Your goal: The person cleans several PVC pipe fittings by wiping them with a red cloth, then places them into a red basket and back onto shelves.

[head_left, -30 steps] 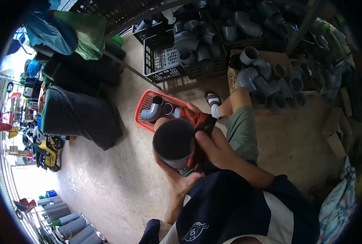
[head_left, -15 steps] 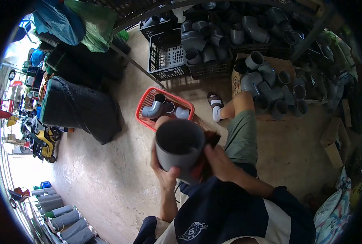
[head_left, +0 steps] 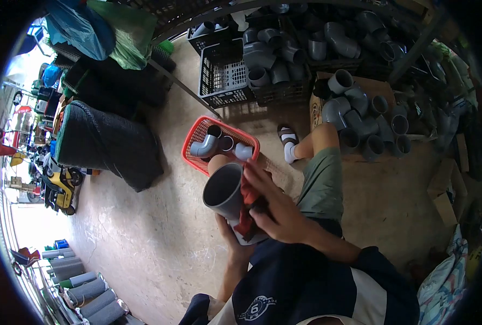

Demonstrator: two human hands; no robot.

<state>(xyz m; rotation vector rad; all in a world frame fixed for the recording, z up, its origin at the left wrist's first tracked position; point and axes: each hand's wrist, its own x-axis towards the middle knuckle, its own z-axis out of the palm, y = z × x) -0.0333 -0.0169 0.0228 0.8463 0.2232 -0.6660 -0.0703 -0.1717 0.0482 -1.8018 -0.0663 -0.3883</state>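
A grey plastic pipe fitting is held in front of my body, its wide round mouth tilted up and to the left. My left hand grips it from below, with the fingers partly hidden behind it. In my right hand is a red cloth, pressed against the fitting's right side. Just beyond my hands, a red plastic basket stands on the floor with several grey pipe fittings inside.
Black crates stand at the back, one heaped with grey fittings. An opened cardboard box with more fittings lies beside my leg. A large dark mesh roll stands on the left, and a metal pole slants behind the basket.
The fitting has tilted, turning its mouth left. My left hand has slid lower beneath it. My right hand has risen along its side with the red cloth, which now shows more.
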